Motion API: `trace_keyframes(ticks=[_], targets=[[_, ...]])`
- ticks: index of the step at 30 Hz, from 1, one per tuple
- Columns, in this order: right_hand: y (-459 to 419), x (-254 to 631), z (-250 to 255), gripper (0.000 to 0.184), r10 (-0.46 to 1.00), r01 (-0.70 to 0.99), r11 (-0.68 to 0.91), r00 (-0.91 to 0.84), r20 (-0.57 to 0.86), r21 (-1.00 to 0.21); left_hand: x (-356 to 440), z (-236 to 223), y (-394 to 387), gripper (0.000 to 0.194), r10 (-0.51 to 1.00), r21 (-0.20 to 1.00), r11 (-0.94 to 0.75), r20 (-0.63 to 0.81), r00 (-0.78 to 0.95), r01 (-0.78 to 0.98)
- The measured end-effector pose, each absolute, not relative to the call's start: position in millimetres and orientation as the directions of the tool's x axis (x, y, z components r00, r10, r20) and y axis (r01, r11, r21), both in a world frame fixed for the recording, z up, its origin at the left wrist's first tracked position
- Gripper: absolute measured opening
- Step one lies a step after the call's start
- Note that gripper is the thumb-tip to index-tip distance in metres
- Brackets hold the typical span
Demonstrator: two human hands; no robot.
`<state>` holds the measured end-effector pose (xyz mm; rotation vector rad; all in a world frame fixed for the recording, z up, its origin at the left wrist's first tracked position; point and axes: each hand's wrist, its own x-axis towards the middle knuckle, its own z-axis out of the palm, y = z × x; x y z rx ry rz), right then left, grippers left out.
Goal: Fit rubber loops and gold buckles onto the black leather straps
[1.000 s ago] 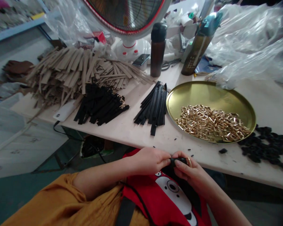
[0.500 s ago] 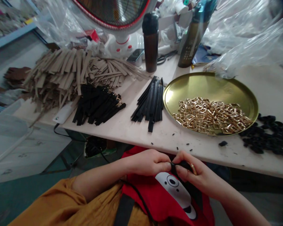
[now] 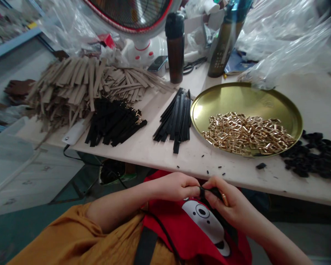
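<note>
Close together above my lap, both hands work on one black strap (image 3: 215,192). My left hand (image 3: 183,187) pinches a small black loop (image 3: 202,192) at the strap's left end. With thumb and forefinger my right hand (image 3: 223,198) grips the strap just beside that loop. A gold buckle (image 3: 224,199) shows at the right hand's fingers. Beyond the hands on the table lie a fan of black straps (image 3: 176,119) and a gold tray (image 3: 201,95) with a heap of gold buckles (image 3: 245,132).
Black straps with buckles (image 3: 113,123) lie left, before a pile of grey-brown strips (image 3: 68,84). Small black loops (image 3: 314,154) are heaped at right. A fan (image 3: 143,48), dark bottle (image 3: 175,55), tilted bottle (image 3: 223,48), scissors (image 3: 193,66) and plastic bags (image 3: 287,48) stand behind.
The view has shifted slightly, so the table things sit higher. The right hand's grip has turned, and the loop and strap now show between the two hands. Both hands keep their hold.
</note>
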<state>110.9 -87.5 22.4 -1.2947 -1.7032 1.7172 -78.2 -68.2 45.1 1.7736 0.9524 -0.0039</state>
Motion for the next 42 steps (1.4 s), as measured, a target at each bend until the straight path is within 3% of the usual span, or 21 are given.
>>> trace_keyframes(ticks=[3,6,11,14,18,26,31,36,40,42], targets=[[-90,102,12,0.023,0.853,0.159,-0.32,-0.381,-0.357,-0.934,-78,48,-64,0.025,0.644,0.77,-0.11,-0.427,0.635,0.629],[-95,88,2,0.027,0.903,0.052,-0.362,-0.227,-0.364,-0.931,-79,47,-62,0.023,0.653,0.763,-0.156,-0.396,0.645,0.627],[-100,74,-5,0.029,0.899,-0.045,-0.434,-0.095,-0.428,-0.9,-76,36,-68,0.026,0.761,0.598,-0.198,-0.406,0.506,0.777],[-97,78,-4,0.03,0.881,-0.013,-0.448,-0.176,-0.439,-0.894,-78,33,-67,0.025,0.724,0.667,-0.127,-0.443,0.529,0.734],[-94,87,0,0.03,0.898,0.087,-0.332,-0.275,-0.343,-0.939,-85,41,-60,0.024,0.627,0.787,-0.019,-0.471,0.62,0.617],[-103,93,-4,0.024,0.887,0.262,-0.115,-0.406,-0.218,-0.958,-87,48,-69,0.028,0.579,0.778,0.177,-0.578,0.575,0.603],[-109,95,-7,0.019,0.877,0.377,0.031,-0.455,-0.156,-0.926,-83,40,-78,0.032,0.608,0.771,0.105,-0.549,0.573,0.628],[-114,93,-11,0.024,0.894,0.298,-0.079,-0.4,-0.199,-0.951,-87,44,-81,0.025,0.594,0.79,0.108,-0.538,0.598,0.604],[-120,94,-10,0.032,0.842,0.213,-0.188,-0.468,-0.269,-0.959,-91,49,-84,0.023,0.491,0.774,0.185,-0.606,0.625,0.606],[-123,96,-9,0.033,0.825,0.2,-0.213,-0.488,-0.286,-0.956,-90,47,-87,0.025,0.515,0.773,0.16,-0.596,0.616,0.614]])
